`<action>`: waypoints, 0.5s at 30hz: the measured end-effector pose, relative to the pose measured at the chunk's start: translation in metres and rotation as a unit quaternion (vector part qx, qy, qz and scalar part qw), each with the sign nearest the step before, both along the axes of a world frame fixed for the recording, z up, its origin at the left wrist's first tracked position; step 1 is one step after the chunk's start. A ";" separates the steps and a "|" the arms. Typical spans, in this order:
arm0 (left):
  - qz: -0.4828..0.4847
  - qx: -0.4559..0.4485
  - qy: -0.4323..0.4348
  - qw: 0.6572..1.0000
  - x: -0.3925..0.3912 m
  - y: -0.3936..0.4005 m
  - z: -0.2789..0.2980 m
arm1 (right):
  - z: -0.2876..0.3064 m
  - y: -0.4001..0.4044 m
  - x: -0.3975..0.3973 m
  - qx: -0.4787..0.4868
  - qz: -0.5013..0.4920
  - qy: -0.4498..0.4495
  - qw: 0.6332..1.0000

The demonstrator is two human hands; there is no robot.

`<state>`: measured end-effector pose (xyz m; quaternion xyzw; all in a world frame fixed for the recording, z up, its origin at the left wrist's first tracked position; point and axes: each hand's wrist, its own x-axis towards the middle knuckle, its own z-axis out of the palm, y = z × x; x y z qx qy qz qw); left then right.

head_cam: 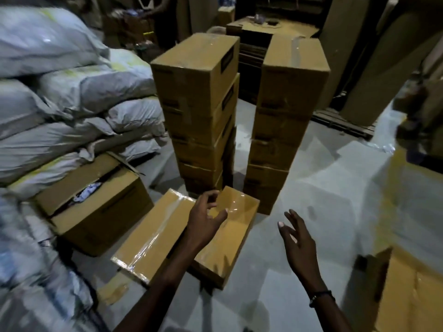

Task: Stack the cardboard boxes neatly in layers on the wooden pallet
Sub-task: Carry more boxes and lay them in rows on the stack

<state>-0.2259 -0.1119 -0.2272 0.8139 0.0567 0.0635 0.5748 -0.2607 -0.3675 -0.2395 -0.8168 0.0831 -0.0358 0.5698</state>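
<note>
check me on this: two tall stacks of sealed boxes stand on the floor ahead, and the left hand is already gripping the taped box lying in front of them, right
Not quite. The head view shows the left hand open above the taped box, fingers spread, gripping nothing yet. The right hand is open too. The two tall stacks do stand on the floor ahead.

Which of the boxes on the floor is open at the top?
The cardboard box at the left, beside the grey sacks. Its top flaps are parted, showing things inside; the two boxes by the left hand are taped shut.
</note>
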 end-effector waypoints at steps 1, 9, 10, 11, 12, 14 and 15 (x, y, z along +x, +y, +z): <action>0.012 0.001 -0.003 1.000 0.009 0.007 0.002 | 0.002 0.007 0.013 -0.007 0.007 -0.001 1.000; 0.047 0.003 -0.027 0.999 0.112 0.061 0.030 | 0.032 0.053 0.147 -0.007 0.068 -0.057 0.996; 0.057 0.007 -0.033 0.998 0.129 0.067 0.037 | 0.039 0.059 0.166 -0.005 0.078 -0.063 0.995; 0.068 0.014 -0.036 0.997 0.145 0.073 0.045 | 0.046 0.064 0.183 -0.003 0.086 -0.065 0.994; 0.078 0.018 -0.038 0.996 0.162 0.081 0.054 | 0.054 0.069 0.201 0.000 0.093 -0.064 0.994; 0.080 0.027 -0.065 0.994 0.195 0.097 0.072 | 0.071 0.077 0.234 -0.003 0.111 -0.076 0.991; 0.081 0.033 -0.076 0.993 0.214 0.107 0.081 | 0.078 0.080 0.254 -0.011 0.123 -0.080 0.989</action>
